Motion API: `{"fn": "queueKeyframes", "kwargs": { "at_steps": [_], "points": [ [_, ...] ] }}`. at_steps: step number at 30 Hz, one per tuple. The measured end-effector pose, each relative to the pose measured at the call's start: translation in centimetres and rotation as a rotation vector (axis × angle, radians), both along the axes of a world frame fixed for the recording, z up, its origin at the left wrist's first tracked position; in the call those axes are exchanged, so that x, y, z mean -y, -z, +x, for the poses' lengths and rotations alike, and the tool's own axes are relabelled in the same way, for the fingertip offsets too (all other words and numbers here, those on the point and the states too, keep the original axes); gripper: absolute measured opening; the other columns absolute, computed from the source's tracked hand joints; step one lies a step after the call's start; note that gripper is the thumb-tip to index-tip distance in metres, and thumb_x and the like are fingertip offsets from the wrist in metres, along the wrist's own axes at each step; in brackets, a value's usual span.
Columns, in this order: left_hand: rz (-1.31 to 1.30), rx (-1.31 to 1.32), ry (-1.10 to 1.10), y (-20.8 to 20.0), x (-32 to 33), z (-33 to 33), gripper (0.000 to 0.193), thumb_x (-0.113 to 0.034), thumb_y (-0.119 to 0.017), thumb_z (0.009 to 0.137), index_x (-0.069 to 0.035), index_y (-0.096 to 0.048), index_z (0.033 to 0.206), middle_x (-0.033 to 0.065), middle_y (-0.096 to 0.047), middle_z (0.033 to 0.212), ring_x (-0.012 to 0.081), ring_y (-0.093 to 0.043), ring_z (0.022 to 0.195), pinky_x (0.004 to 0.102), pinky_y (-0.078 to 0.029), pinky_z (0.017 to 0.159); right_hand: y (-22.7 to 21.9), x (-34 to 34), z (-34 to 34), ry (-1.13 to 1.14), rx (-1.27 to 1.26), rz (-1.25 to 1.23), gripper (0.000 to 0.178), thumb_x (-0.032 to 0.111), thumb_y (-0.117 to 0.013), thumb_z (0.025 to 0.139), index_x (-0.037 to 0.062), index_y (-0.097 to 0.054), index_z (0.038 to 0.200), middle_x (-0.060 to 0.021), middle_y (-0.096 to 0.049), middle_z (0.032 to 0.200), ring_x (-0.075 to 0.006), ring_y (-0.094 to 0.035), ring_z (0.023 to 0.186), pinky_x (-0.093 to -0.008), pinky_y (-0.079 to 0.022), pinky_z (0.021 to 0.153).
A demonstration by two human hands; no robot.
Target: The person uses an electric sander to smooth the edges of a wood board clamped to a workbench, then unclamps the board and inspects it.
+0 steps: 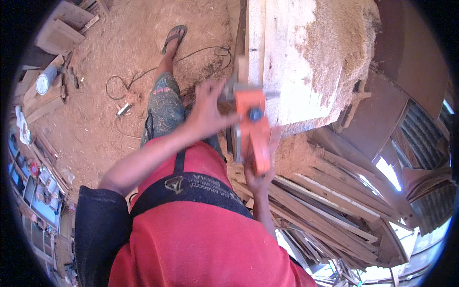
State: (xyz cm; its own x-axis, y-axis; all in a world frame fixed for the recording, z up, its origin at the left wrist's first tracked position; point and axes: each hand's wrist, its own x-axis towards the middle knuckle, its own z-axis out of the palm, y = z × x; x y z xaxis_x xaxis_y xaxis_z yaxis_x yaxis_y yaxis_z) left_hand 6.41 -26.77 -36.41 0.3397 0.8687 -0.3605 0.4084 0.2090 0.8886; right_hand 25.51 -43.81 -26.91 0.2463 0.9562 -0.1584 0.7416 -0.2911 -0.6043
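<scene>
An orange electric planer (251,115) with a dark blue round knob is at the near left edge of the workbench, blurred by motion. My right hand (259,176) is wrapped round its rear handle. Left of the tool, my left hand (208,107) is raised with its fingers apart; its thumb points at the planer's side, and whether it touches is not clear. A narrow wooden piece (243,69) shows just beyond the tool's front. The underside of the planer is hidden.
Pale boards (287,57) top the bench, with a thick sawdust pile (342,36) on its right. Lumber strips (330,215) are stacked at lower right. A dark cable (138,76) winds over the dirt floor. A pale bucket (45,81) lies among wood scraps at left.
</scene>
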Motion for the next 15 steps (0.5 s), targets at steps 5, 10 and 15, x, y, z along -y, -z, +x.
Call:
{"fn": "queueKeyframes", "kwargs": {
  "at_steps": [5,10,15],
  "points": [
    [-0.060,0.036,0.020,-0.5,5.2,0.9,0.107,-0.042,-0.090,0.071,0.005,-0.038,0.152,0.0223,-0.044,0.126,0.0387,-0.042,0.121,0.0456,-0.038,0.108,0.7,8.5,1.3,0.188,-0.067,-0.152,0.021,0.008,-0.072,0.067,0.0026,-0.067,0.086,-0.0123,-0.063,0.075,-0.0311,-0.065,0.064,-0.0398,-0.052,0.061],
    [-0.060,0.016,-0.005,-0.5,-3.5,-0.4,0.108,-0.042,-0.093,0.069,0.000,-0.040,0.154,0.0223,-0.045,0.129,0.0382,-0.044,0.125,0.0452,-0.036,0.111,0.6,-1.1,0.5,0.125,-0.132,-0.095,0.026,0.008,-0.073,0.067,0.0025,-0.066,0.091,-0.0109,-0.064,0.075,-0.0283,-0.066,0.065,-0.0399,-0.052,0.061],
    [-0.005,0.088,-0.112,1.1,-18.3,-2.5,0.104,-0.041,-0.094,0.067,0.001,-0.046,0.149,0.0204,-0.053,0.122,0.0337,-0.053,0.118,0.0412,-0.043,0.105,0.4,-18.0,-2.2,0.059,-0.111,-0.021,0.031,0.008,-0.072,0.069,0.0006,-0.065,0.098,-0.0138,-0.066,0.076,-0.0299,-0.067,0.064,-0.0396,-0.053,0.062]
  ]
}}
